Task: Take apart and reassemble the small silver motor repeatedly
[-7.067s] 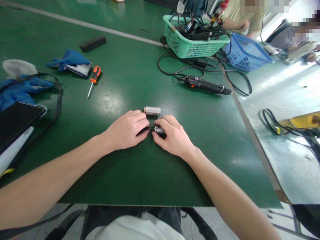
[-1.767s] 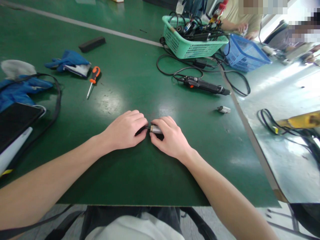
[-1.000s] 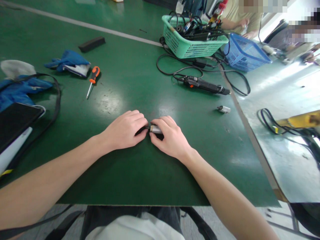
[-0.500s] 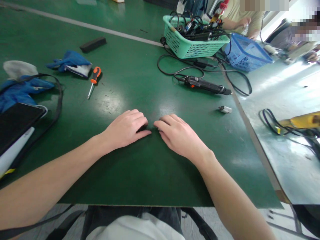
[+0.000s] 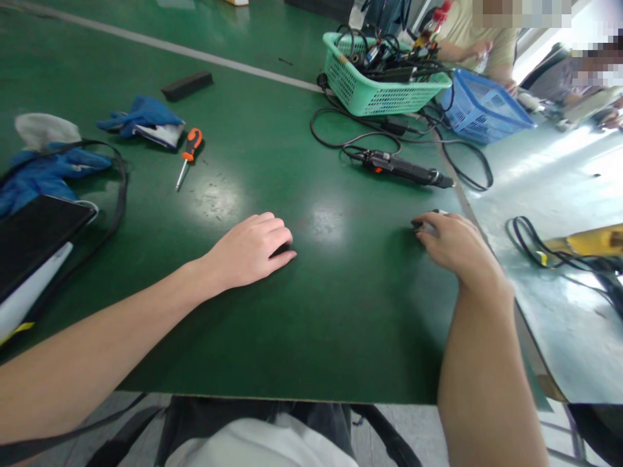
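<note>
My left hand (image 5: 254, 250) rests on the green tabletop (image 5: 292, 337), palm down. Its fingers are loosely bent, the thumb stands apart from them, and nothing shows in the gap. At the right side of the table my right hand (image 5: 450, 240) has its thumb and fingers closed around a small silver cylinder with a black end (image 5: 429, 228). The fingers cover most of that cylinder; its black end points left. Beyond this hand lies a black electric screwdriver (image 5: 403, 168) with its cord.
An orange-and-black screwdriver (image 5: 191, 150), blue gloves (image 5: 150, 120) and a black bar (image 5: 187, 85) lie at the left, near a dark phone-like slab (image 5: 41, 237). A green basket (image 5: 384, 97) of cords and a blue basket (image 5: 487, 107) stand at the back, before a seated person.
My right hand has moved right, from beside my left hand to the silver cylinder, and closed on it. The cylinder has shifted slightly. My left hand stays put.
</note>
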{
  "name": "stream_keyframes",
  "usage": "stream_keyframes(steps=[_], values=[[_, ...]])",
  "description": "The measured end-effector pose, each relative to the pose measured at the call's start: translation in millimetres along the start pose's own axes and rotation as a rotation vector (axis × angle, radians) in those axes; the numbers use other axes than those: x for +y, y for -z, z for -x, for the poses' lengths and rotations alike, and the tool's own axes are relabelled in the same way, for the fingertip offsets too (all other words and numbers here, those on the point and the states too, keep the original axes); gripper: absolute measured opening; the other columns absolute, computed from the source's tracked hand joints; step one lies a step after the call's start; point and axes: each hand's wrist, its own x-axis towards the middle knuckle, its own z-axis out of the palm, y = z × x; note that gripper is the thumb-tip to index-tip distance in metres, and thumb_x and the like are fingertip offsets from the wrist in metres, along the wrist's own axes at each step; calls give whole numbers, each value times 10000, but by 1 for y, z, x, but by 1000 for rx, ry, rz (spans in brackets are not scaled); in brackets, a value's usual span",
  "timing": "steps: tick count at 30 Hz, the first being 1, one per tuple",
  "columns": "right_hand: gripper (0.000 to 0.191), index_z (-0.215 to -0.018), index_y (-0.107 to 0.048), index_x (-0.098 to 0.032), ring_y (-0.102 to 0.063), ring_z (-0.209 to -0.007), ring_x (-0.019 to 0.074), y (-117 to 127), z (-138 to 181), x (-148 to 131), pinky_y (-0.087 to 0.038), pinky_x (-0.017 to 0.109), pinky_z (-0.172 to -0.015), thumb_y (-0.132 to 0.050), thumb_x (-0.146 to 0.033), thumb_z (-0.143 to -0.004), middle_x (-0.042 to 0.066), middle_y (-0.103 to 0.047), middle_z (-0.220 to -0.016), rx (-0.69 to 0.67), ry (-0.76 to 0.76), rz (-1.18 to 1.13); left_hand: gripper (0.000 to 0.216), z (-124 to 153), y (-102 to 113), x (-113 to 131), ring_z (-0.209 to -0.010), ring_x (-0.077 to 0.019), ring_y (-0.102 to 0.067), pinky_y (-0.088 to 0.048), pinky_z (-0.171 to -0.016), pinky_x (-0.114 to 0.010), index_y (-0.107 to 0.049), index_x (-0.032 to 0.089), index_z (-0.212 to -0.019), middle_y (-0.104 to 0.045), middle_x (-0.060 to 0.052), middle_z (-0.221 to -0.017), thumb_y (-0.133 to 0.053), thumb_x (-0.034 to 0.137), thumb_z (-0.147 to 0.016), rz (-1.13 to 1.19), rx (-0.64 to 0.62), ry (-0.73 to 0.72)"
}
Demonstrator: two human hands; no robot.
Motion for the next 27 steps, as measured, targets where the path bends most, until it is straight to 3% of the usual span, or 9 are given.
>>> stream_keyframes(steps=[7,11,14,17,20,27], values=[[391,-1296,-733,-191,-628,-959,316,8,5,24,-426,443,-823,-619,-261,-928,224,-717,-1014,-38,-230,4,226,1,0,0,-894,-216,-577,-464,-836,-358,-689,160,-941,-656,-57,-905,-599,356,-1010,5,-22,10],[472,-1313,-715,-183,-585,-1111,343,8,3,20,-404,462,-887,-697,-389,-888,228,-703,-1072,192,-324,-56,223,1,0,1,-893,-215,-577,-466,-833,-356,-686,161,-938,-655,-56,-902,-599,354,-1010,12,-23,12],[494,-1344,-691,-168,-528,-1259,325,0,-3,20,-369,455,-971,-623,-460,-951,254,-662,-1263,327,-310,-47,225,1,0,1,-893,-213,-576,-465,-831,-351,-683,165,-934,-655,-56,-903,-595,357,-1011,15,-21,11],[505,-1398,-651,-123,-549,-1267,293,-14,-9,23,-363,419,-994,-515,-427,-1018,257,-638,-1372,268,-209,-79,225,1,0,0,-899,-213,-573,-465,-833,-352,-681,163,-937,-652,-56,-911,-590,354,-1014,14,-22,11],[476,-1351,-690,-128,-622,-1127,284,-27,-12,27,-396,399,-928,-493,-398,-1012,227,-719,-1228,189,-216,-108,222,1,1,1,-890,-211,-569,-464,-829,-353,-679,158,-933,-650,-56,-911,-594,348,-1012,13,-25,11],[399,-1161,-779,-188,-631,-1044,286,-38,-15,28,-427,393,-932,-511,-363,-923,158,-752,-1120,259,-270,-100,218,0,1,2,-878,-208,-565,-463,-822,-352,-679,154,-931,-647,-56,-908,-600,341,-1009,16,-24,9]])
